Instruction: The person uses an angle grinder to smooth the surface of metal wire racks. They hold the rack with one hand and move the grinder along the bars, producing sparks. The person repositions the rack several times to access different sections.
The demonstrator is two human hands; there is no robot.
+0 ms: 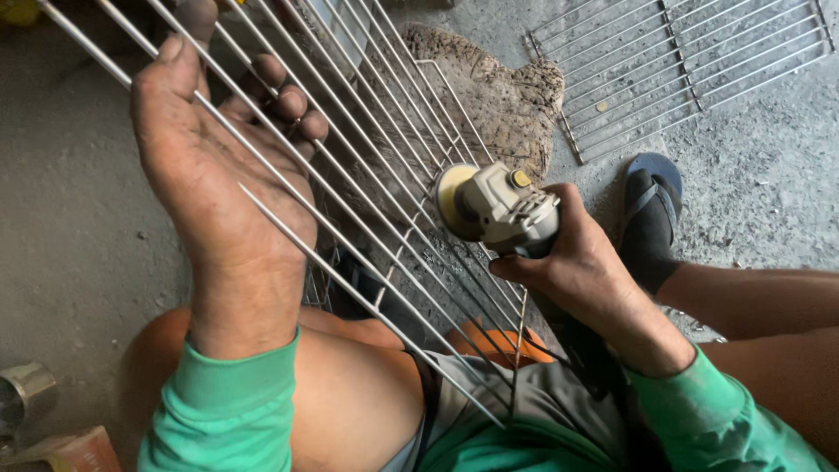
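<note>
My left hand [218, 166] grips a metal wire rack [376, 157] from behind, fingers curled through its thin bars, holding it tilted over my lap. My right hand [585, 271] is closed around a grey angle grinder [507, 210]. Its round yellowish disc [453, 197] faces the rack's wires near the middle and looks to be touching or almost touching them. The rack's lower edge rests near my knees. Both arms wear green sleeves.
A second wire rack [690, 61] lies flat on the concrete floor at the upper right. A rough stump-like block [498, 96] sits behind the held rack. My foot in a blue sandal [651, 210] is at the right. A metal can [22, 398] stands at lower left.
</note>
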